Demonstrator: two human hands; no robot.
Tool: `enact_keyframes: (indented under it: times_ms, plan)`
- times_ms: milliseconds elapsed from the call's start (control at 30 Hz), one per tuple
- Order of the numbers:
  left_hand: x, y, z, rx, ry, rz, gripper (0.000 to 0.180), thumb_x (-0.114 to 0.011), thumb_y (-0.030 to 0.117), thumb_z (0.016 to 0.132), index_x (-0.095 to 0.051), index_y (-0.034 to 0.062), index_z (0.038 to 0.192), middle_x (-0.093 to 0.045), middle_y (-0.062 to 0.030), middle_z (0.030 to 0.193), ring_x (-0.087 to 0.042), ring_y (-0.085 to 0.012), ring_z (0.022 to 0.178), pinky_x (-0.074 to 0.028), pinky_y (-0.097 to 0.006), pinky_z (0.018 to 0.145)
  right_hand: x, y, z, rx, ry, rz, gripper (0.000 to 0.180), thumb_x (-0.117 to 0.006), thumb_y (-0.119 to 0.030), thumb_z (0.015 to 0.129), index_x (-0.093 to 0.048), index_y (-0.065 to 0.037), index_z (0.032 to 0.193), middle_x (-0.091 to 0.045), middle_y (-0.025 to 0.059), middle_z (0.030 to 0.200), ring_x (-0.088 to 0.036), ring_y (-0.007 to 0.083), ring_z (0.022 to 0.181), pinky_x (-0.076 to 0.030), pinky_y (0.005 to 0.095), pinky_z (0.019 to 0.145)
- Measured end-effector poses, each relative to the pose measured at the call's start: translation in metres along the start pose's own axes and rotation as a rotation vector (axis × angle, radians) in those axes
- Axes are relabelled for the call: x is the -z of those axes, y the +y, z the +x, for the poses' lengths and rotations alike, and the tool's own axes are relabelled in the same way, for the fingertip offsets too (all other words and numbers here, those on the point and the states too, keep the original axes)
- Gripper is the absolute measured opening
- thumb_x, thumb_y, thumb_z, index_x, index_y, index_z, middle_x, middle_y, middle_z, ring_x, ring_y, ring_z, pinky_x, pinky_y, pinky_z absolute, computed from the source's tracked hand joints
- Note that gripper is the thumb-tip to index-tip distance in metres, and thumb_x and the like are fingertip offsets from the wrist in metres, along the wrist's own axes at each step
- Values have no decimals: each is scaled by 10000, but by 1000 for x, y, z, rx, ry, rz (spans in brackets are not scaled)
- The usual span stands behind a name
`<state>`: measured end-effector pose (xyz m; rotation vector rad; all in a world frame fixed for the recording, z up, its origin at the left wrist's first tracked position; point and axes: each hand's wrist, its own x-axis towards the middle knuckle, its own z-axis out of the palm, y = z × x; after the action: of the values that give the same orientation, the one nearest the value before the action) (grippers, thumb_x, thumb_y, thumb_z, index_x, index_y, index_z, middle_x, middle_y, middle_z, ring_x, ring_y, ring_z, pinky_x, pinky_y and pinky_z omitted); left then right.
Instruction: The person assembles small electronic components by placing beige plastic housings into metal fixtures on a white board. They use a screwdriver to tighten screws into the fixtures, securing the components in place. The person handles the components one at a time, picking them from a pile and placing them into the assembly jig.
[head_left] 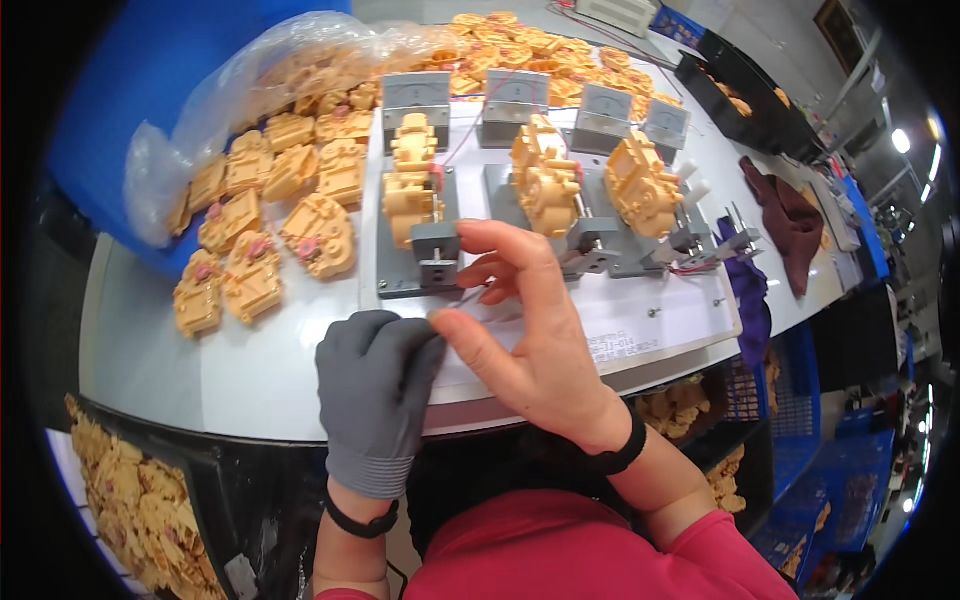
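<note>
My left hand [377,390], in a grey glove, rests on the near edge of the white table [250,370] with its fingers curled against my right thumb. My bare right hand [520,330] reaches over it, fingertips pinched close to a grey clamp block [436,250] at the front of a grey fixture [400,275]. A yellow plastic housing [412,190] sits in that fixture. Two more yellow housings [545,175] [640,185] sit in neighbouring fixtures. What my fingers pinch is too small to tell.
Several loose yellow housings [270,230] lie at the left, some under a clear plastic bag [250,80]. Grey meter boxes [515,95] stand behind the fixtures. A dark red cloth [785,215] lies at the right. Bins of yellow parts [130,500] sit below the table.
</note>
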<state>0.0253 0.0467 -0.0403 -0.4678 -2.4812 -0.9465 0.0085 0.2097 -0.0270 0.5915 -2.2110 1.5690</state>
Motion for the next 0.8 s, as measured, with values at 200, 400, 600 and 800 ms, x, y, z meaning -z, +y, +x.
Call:
enact_keyframes:
  times_ms: [200, 400, 600, 800]
  plan:
    - [1, 1, 2, -12, -32, -10, 161, -716, 136, 841, -664, 95, 988, -608, -75, 899, -559, -281, 860, -432, -396, 773, 4, 0, -2, 6, 27, 10, 542, -706, -81, 888, -451, -29, 1364, -529, 97, 1240, -581, 137, 982, -466, 275, 844]
    - [34, -3, 17, 291, -238, -506, 387, -621, 137, 961, -529, 28, 1321, -588, -32, 941, -544, -89, 869, -467, -241, 773, 1, 3, -3, 34, 69, 130, 429, -668, -124, 921, -505, -40, 1309, -542, 95, 1121, -590, 178, 949, -481, 320, 834]
    - [61, -6, 91, 318, -303, -448, 495, -530, 321, 1010, -468, 12, 1392, -552, -90, 1221, -579, -151, 1059, -479, -284, 882, 6, 1, -1, 18, 56, 200, 380, -659, -148, 930, -550, -22, 1271, -602, 126, 1041, -605, 220, 969, -488, 328, 860]
    - [48, 5, 150, 191, -680, -196, 483, -592, 262, 969, -482, 195, 1434, -398, -207, 1445, -587, -262, 1175, -512, -345, 930, 1, 0, 4, 138, -56, 179, 407, -691, -160, 898, -566, -24, 1260, -651, 145, 1096, -654, 260, 960, -513, 352, 852]
